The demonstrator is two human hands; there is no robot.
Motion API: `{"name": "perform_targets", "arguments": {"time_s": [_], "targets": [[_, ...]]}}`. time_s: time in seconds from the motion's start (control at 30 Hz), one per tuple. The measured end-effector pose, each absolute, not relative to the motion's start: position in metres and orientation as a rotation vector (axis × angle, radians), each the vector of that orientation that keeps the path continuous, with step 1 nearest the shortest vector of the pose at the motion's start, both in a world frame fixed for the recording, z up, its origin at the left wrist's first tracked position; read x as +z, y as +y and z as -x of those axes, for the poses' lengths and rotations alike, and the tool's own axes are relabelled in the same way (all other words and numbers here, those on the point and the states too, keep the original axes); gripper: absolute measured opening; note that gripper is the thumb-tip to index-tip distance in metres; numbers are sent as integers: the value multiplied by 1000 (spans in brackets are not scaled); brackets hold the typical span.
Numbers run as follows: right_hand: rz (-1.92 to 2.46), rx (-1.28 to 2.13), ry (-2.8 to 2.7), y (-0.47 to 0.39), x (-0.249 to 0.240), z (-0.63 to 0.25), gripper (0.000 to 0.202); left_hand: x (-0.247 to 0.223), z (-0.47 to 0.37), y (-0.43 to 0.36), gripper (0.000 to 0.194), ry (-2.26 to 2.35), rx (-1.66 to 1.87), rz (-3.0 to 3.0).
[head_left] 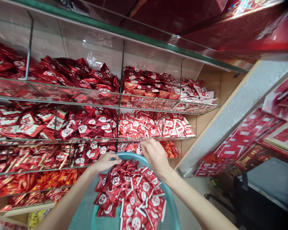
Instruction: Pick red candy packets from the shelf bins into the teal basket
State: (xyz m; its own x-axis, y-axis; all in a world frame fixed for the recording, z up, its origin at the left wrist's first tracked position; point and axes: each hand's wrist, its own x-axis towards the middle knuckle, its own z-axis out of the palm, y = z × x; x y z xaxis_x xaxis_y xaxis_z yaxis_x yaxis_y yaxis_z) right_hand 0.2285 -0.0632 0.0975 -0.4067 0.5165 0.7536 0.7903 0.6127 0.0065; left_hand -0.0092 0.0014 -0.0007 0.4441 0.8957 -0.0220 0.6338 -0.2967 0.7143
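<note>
A turquoise plastic basin (pixel 172 204) sits low in front of me, with many small red snack packets (pixel 134 191) inside it. Dark red ones with white round labels lie to the left, brighter red ones with white edges to the right. At the basin's far left rim is my left hand (pixel 107 162), its fingers curled over the edge close to the packets. My right hand (pixel 155 156) is above the far right rim, in front of the lower shelf bins. Its fingers are bent together; anything between them is hidden.
Glass-fronted shelf bins (pixel 96 123) full of red packets stretch across the front. A thick glass shelf edge (pixel 134 33) runs overhead, below large red boxes (pixel 194 22). Right of the wooden side panel (pixel 206 118) hang red packages (pixel 248 131), with a black chair-like object (pixel 256 198) below.
</note>
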Motion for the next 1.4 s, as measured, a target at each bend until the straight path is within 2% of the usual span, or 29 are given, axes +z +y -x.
{"name": "perform_targets", "arguments": {"time_s": [0.2,0.4,0.73,1.4], "targets": [[846,-446,-2610,-112,38,-227,16,-3,9,2,38,1260,521,-2071],[755,-452,-2783,-117,6,-223,13,-5,9,3,39,1266,526,-2079],[679,-499,-2873,-123,-15,-227,21,-3,8,3,41,1281,522,-2077],[849,-539,-2892,-127,-26,-227,18,-2,10,2,39,1288,518,-2049]]}}
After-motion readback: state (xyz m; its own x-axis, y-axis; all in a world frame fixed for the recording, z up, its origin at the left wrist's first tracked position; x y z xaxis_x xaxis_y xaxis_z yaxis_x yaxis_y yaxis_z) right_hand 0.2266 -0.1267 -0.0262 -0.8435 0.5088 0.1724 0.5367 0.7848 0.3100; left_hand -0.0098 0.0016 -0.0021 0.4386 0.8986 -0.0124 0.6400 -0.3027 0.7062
